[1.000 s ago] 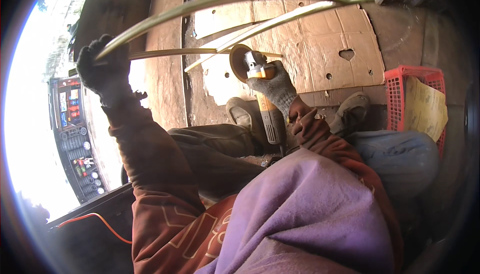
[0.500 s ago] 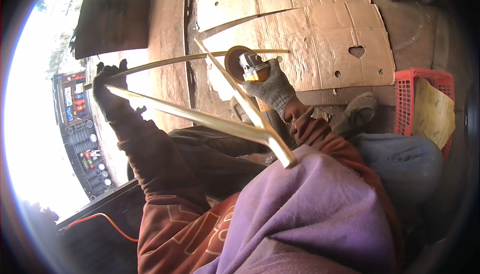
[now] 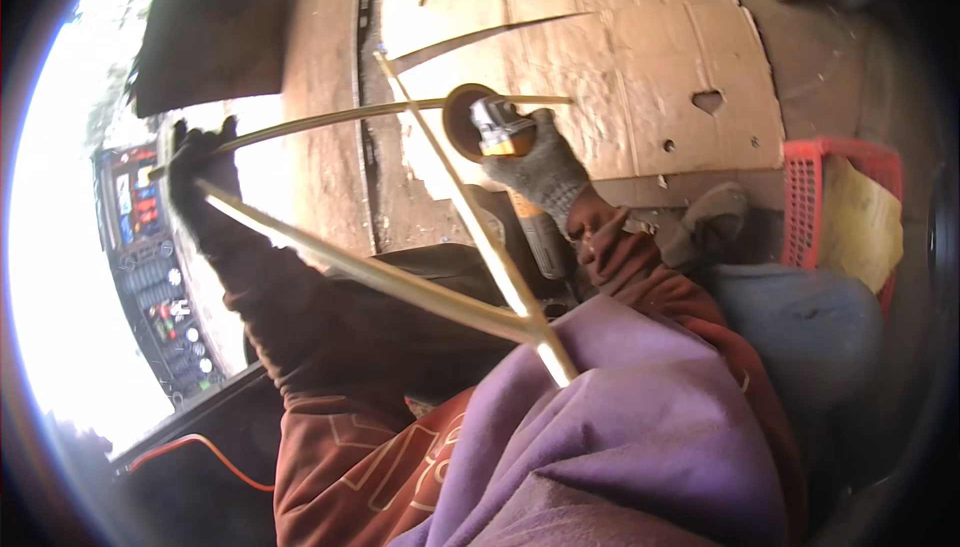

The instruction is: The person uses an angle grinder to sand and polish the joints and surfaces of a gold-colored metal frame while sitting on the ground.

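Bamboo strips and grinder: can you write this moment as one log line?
left hand: gloved, grips bamboo strips | right hand: gloved, holds angle grinder | disc near strip | cardboard beneath

The left hand (image 3: 200, 182), black-gloved, is raised at far left, fingers closed; the right hand (image 3: 540, 172) (grey-gloved) is clenched farther right, forearm bent.

Cardboard sheet (image 3: 600, 57) (holed) on dirt floor (image 3: 330, 97)

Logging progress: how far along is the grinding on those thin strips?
Done: cannot tell; no finished pieces show. In hand: the left hand in a dark glove grips the pale strips; the right hand holds the angle grinder, its disc beside one curved strip. Left: cannot be judged; the strips' surface is too blurred.
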Available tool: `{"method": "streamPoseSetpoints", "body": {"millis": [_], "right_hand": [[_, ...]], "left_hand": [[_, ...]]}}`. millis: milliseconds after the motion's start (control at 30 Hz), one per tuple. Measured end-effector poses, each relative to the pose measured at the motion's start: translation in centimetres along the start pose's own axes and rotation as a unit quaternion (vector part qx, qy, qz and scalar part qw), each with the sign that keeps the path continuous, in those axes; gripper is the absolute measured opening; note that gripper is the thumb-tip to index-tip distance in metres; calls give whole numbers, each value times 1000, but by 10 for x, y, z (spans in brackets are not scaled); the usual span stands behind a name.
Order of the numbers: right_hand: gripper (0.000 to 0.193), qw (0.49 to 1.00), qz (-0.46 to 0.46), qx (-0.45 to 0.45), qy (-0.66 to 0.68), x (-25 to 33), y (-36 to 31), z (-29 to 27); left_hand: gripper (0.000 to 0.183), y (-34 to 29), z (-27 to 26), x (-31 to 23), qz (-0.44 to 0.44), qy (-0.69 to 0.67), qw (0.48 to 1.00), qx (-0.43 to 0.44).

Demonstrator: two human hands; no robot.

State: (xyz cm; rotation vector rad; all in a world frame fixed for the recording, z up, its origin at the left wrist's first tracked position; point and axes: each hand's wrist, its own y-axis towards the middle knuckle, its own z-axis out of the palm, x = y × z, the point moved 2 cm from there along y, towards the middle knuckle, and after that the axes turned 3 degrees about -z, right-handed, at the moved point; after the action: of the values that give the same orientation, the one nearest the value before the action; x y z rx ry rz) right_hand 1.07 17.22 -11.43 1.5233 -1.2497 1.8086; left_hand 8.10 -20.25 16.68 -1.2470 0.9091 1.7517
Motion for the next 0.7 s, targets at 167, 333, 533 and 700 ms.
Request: {"method": "streamPoseSetpoints", "body": {"millis": [167,333,533,700], "right_hand": [[88,969,9,-73,236,-53,4,0],[48,934,78,-135,322,-111,27,-27],[63,961,39,-45,270,-27,-14,36],[54,930,44,-156,330,-61,1,20]], "left_hand": [[45,-10,3,9,-3,-25,999,-37],[44,-13,3,11,12,-4,999,-36],[45,-6,-36,14,-20,51,994,-94],[35,-15,-31,18,83,351,904,-229]]}}
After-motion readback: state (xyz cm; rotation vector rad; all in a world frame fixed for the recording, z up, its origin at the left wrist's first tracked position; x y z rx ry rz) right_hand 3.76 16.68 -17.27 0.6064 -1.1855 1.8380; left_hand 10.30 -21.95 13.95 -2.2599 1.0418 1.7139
